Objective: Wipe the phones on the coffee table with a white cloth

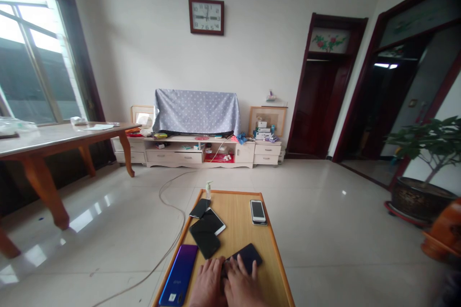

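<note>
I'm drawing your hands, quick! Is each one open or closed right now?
Left hand: fingers together by the dark phone; can't tell if it grips anything.
Right hand: open, fingers spread over the dark phone.

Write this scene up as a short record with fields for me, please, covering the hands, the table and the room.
Right hand: fingers spread over a dark phone
Left hand: close beside the right hand; touch on the dark phone unclear
Surface: small table
Table, left side: blue phone; beyond it, three phones in a cluster
Table, far right: white phone lying on another phone
Table, far left: pump bottle
Wall: clock
Room, right: potted plant
</note>
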The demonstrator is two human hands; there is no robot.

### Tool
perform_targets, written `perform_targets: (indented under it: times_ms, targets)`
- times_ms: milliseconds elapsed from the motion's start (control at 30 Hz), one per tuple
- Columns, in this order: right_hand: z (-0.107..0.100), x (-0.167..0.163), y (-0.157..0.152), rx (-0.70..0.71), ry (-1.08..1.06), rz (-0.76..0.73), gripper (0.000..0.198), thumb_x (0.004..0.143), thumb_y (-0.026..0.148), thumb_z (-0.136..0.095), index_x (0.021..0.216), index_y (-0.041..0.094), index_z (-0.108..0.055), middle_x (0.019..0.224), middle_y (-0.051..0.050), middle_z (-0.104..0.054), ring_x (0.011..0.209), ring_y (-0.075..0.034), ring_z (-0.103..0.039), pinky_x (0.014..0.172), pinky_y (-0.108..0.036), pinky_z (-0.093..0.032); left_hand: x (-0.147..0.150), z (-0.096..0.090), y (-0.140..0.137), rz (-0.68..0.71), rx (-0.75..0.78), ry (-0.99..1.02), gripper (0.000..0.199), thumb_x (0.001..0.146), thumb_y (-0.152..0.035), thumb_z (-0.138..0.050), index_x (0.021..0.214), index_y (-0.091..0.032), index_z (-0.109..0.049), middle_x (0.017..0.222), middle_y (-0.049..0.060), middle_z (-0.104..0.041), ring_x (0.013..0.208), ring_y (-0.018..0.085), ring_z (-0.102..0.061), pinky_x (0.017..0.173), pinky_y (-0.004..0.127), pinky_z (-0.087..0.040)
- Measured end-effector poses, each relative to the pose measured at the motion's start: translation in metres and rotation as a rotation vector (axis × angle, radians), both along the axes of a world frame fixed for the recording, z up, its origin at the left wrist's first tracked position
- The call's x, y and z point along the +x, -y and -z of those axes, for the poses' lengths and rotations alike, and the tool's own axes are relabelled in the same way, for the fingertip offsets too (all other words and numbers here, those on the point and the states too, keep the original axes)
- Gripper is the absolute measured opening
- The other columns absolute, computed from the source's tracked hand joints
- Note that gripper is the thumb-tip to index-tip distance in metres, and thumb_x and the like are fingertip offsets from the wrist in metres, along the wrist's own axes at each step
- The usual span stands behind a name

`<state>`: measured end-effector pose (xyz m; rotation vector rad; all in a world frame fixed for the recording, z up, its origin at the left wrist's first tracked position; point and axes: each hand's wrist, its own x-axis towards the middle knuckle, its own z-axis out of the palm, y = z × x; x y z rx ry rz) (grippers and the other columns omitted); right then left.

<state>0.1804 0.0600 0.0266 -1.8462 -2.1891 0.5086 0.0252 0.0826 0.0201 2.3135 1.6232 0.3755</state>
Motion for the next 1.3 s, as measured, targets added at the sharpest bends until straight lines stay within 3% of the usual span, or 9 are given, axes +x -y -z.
perform_targets:
  times_ms: [100,300,400,667,933,1167,1300]
  targets:
    - [0.002,-0.006,0.003,-0.024,-0.017,-0.034,0.050,0.101,0.045,-0.028,0.149,0.044,-0.039,0.155,0.003,-0.043,0.150,-0.031,-0.023,0.115,-0.073,-0.005,-0.001,-0.002,0.001,0.008,-0.034,-0.029,0.066,0.075,-0.029,-0.053,0.141,-0.022,-0.050,0.144,0.009,-0.056,0.136,0.030,-0.045,0.115,0.043,-0.031]
    - [-0.017,0.042,-0.016,0.015,0.167,0.265,0.054,0.101,0.045,-0.022,0.151,0.034,-0.041,0.158,-0.002,-0.039,0.150,-0.033,-0.020,0.115,-0.072,-0.012,0.001,-0.010,0.007,0.006,0.038,0.018,0.072,0.068,-0.038,-0.061,0.137,-0.020,-0.052,0.138,0.010,-0.059,0.131,0.030,-0.048,0.114,0.041,-0.031]
    - [-0.020,0.050,-0.016,0.019,0.195,0.310,0.055,0.101,0.043,-0.022,0.153,0.031,-0.037,0.159,-0.003,-0.035,0.150,-0.033,-0.019,0.114,-0.071,-0.014,0.001,-0.008,0.006,-0.002,0.046,0.024,0.072,0.068,-0.037,-0.062,0.137,-0.021,-0.052,0.137,0.010,-0.060,0.131,0.030,-0.048,0.114,0.040,-0.031]
    - [-0.001,0.003,0.013,-0.030,0.019,0.025,0.051,0.102,0.048,-0.024,0.149,0.040,-0.041,0.157,0.002,-0.038,0.150,-0.029,-0.022,0.118,-0.066,-0.010,0.000,0.000,0.002,0.008,0.033,0.009,0.063,0.074,-0.033,-0.056,0.135,-0.020,-0.054,0.137,0.011,-0.060,0.130,0.028,-0.050,0.115,0.041,-0.031]
    - [-0.021,0.039,-0.014,0.026,0.164,0.294,0.054,0.101,0.045,-0.022,0.150,0.031,-0.042,0.157,-0.003,-0.040,0.150,-0.034,-0.022,0.113,-0.074,-0.013,0.001,-0.004,0.007,0.003,0.059,0.063,0.070,0.067,-0.038,-0.062,0.135,-0.020,-0.054,0.134,0.009,-0.061,0.127,0.029,-0.049,0.112,0.039,-0.032]
    - [0.004,0.000,0.001,-0.034,0.018,0.037,0.050,0.101,0.050,-0.024,0.148,0.043,-0.043,0.156,0.002,-0.040,0.149,-0.032,-0.025,0.114,-0.073,-0.010,-0.001,-0.001,0.000,0.012,0.030,0.032,0.062,0.072,-0.033,-0.056,0.134,-0.021,-0.055,0.133,0.010,-0.063,0.125,0.029,-0.052,0.108,0.040,-0.036]
    - [0.004,0.008,-0.001,0.007,0.046,0.094,0.051,0.102,0.052,-0.022,0.146,0.043,-0.045,0.155,0.003,-0.042,0.149,-0.033,-0.024,0.114,-0.074,-0.010,-0.001,-0.003,0.002,0.007,0.044,0.039,0.061,0.074,-0.035,-0.055,0.133,-0.021,-0.055,0.132,0.011,-0.063,0.126,0.029,-0.052,0.109,0.040,-0.036]
